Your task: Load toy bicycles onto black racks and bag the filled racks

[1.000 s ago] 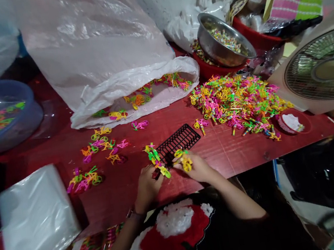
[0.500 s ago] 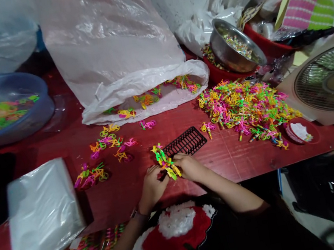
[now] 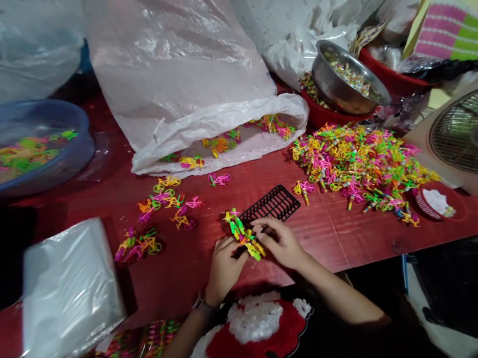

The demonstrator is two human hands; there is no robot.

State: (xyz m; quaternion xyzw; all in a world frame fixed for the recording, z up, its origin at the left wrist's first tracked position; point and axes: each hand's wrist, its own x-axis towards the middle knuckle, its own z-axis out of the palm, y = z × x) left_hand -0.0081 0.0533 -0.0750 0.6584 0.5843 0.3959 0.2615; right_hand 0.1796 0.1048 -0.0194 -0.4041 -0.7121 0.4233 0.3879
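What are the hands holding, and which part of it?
The left hand and right hand seem to grip the lower half of a strand of neon plastic bicycle-shaped pieces; the fingers partly hide it.

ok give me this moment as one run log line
left hand: holds toy bikes | right hand: pinches toy bikes | black rack: beyond hands | loose toy pile: to the right, on red table

A red-topped table [image 3: 346, 240] is carrying these items: a blue plastic basin [image 3: 23, 107] is sitting at far left; a white plastic sack [image 3: 184, 77] is lying at far centre; neon plastic pieces [image 3: 358, 173] are lying heaped at right and scattered at left; a black plastic rack [image 3: 271, 205] is lying mid-table; a small red dish [image 3: 432, 201] is sitting beside the heap; a flat pack of clear plastic [image 3: 69, 295] is resting at near left
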